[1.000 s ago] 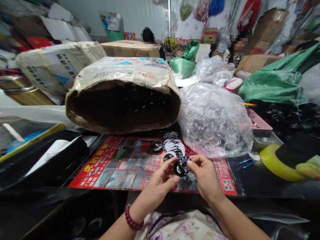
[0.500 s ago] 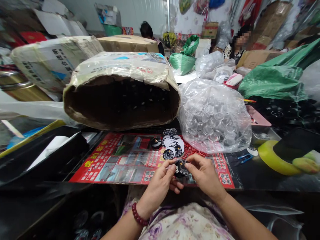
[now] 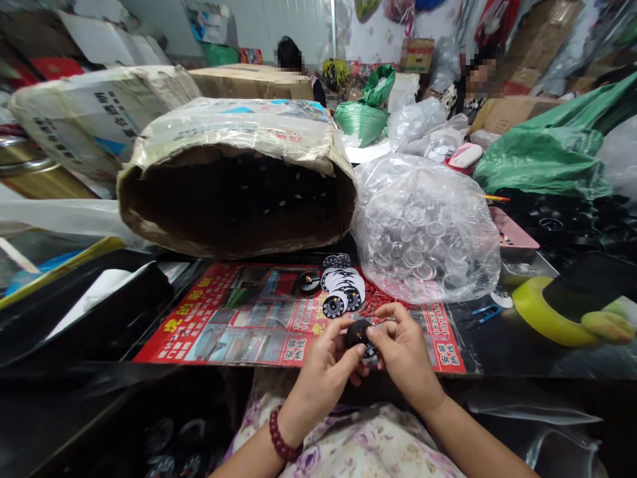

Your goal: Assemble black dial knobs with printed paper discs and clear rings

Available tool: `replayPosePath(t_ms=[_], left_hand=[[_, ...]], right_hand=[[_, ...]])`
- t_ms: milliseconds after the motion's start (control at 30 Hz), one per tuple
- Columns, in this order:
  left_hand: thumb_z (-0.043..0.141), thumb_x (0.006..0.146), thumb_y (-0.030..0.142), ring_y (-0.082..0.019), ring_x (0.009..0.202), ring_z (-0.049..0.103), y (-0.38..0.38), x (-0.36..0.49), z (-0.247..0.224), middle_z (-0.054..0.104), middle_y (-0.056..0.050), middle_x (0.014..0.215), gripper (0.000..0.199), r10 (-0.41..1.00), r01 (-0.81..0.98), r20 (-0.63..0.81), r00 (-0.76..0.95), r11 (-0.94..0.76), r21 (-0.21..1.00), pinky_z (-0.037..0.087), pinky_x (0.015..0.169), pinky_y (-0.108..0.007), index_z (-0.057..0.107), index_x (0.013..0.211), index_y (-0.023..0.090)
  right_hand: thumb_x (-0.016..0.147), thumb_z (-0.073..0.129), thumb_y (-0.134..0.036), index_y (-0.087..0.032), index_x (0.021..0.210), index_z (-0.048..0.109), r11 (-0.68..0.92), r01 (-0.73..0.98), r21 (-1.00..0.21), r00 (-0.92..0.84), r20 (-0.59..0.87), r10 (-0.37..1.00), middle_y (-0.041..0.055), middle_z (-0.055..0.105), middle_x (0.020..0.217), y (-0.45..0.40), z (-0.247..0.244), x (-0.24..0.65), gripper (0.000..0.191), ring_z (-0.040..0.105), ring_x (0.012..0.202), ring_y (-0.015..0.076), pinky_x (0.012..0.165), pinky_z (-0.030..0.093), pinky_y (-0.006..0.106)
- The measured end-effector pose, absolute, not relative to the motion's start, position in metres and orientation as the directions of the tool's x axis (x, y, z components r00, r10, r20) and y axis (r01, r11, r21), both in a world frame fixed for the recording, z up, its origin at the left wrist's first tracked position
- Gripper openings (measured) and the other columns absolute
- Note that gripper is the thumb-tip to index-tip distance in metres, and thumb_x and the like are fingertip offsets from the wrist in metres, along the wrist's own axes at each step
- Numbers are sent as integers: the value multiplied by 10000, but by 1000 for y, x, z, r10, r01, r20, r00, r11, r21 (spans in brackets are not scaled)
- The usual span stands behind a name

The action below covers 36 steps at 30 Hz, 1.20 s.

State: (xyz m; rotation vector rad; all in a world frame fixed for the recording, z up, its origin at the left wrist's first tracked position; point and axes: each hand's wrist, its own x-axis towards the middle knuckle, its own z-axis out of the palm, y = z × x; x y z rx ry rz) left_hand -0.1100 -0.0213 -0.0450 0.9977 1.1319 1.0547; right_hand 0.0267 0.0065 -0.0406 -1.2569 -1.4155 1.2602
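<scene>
Both hands hold a small round black dial piece [image 3: 356, 332] just above the table's front edge. My left hand [image 3: 323, 362] is closed around its left side, thumb lying across the front. My right hand [image 3: 404, 352] pinches the right side between thumb and fingertips, which hide part of the face. Beyond the hands lies a fanned pile of round printed dial cards [image 3: 334, 305], black and white. Beside it is another round black piece [image 3: 309, 283] with a gold-coloured centre. Thin red sticks [image 3: 379, 300] are scattered right of the cards.
A large open carton [image 3: 239, 126] and a clear bag [image 3: 428, 229] of transparent round caps stand behind the cards. At right are blue snips [image 3: 485, 313], a yellow tape roll [image 3: 547, 315] and a pink box [image 3: 515, 229]. A black tray [image 3: 99, 305] sits left. Two people are farther back.
The dial piece has been tilted in the hands, showing more of its black side. My left thumb has moved right and down across its front.
</scene>
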Motion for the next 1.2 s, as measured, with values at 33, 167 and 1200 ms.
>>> replayPosePath(t_ms=[33, 167, 1200], left_hand=[[589, 799, 298, -131, 535, 603, -23, -109, -46, 594, 31, 679, 348, 980, -110, -179, 88, 188, 976, 469, 437, -207, 447, 1103, 207], [563, 801, 233, -109, 495, 555, -30, -113, -52, 604, 22, 709, 286, 996, 44, -82, 25, 81, 996, 453, 449, -203, 508, 1081, 233], [534, 818, 217, -125, 443, 605, 6, -118, -56, 716, -111, 797, 128, 914, -625, -400, 71, 353, 696, 476, 351, -190, 499, 923, 152]], right_hand=[[832, 560, -319, -213, 946, 493, -55, 105, -993, -175, -73, 982, -103, 452, 488, 6, -44, 25, 169, 405, 379, 83, 394, 301, 183], [896, 459, -441, -194, 808, 522, -79, 109, -991, -313, -110, 943, -75, 456, 523, -2, -56, 18, 269, 391, 380, 71, 379, 289, 183], [836, 562, -102, -194, 823, 558, 524, 767, -371, -506, 152, 849, 48, 544, 903, 41, -54, 66, 92, 456, 887, 224, 761, 358, 335]])
